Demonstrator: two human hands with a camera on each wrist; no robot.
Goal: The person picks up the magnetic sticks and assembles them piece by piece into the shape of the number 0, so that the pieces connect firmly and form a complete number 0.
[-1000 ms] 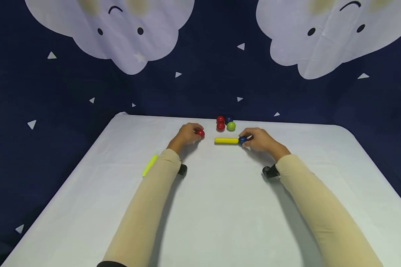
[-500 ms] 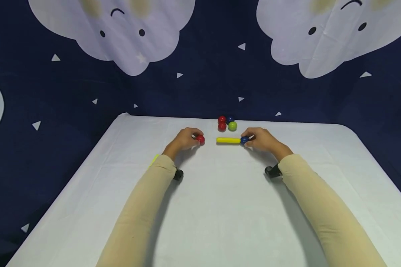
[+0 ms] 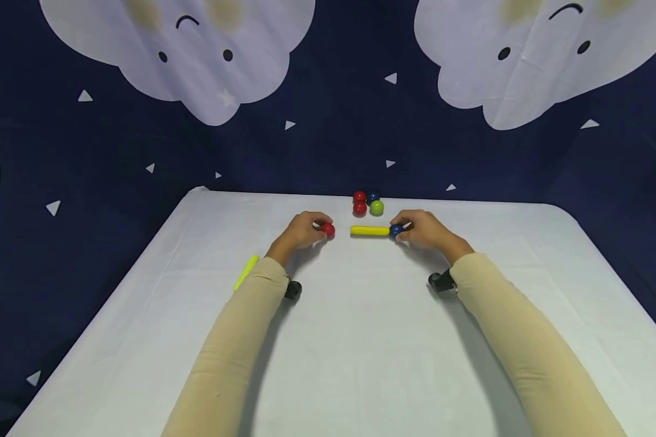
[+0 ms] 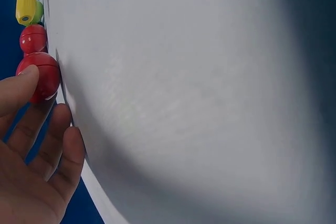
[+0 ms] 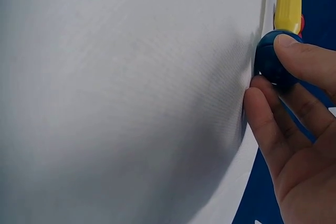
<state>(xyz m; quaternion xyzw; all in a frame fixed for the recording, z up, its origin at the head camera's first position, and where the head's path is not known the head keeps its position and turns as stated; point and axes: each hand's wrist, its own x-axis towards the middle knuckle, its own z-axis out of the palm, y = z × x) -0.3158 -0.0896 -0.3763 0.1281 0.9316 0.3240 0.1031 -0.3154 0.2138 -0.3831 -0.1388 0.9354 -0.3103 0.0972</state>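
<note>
My left hand (image 3: 303,230) pinches a red ball (image 3: 328,230) between thumb and fingers, near the far part of the table. To its right, my right hand (image 3: 423,229) holds a blue ball (image 3: 396,230) the same way. A yellow stick (image 3: 369,230) is joined to the blue ball and points left at the red one, with a gap between them. In the left wrist view the thumb lies on the red ball (image 4: 44,80), and the stick's free end (image 4: 25,18) shows beyond. The right wrist view has the thumb on the blue ball (image 5: 273,59).
Behind the hands, near the far edge, sit two red balls (image 3: 359,209), another blue ball (image 3: 373,198) and a green ball (image 3: 376,207). A second yellow stick (image 3: 246,272) lies beside the left forearm on the white table (image 3: 361,340). A dark cloth with clouds hangs behind.
My left hand has drawn the red ball slightly toward me, level with the yellow stick. The right hand keeps its hold on the blue ball in about the same place.
</note>
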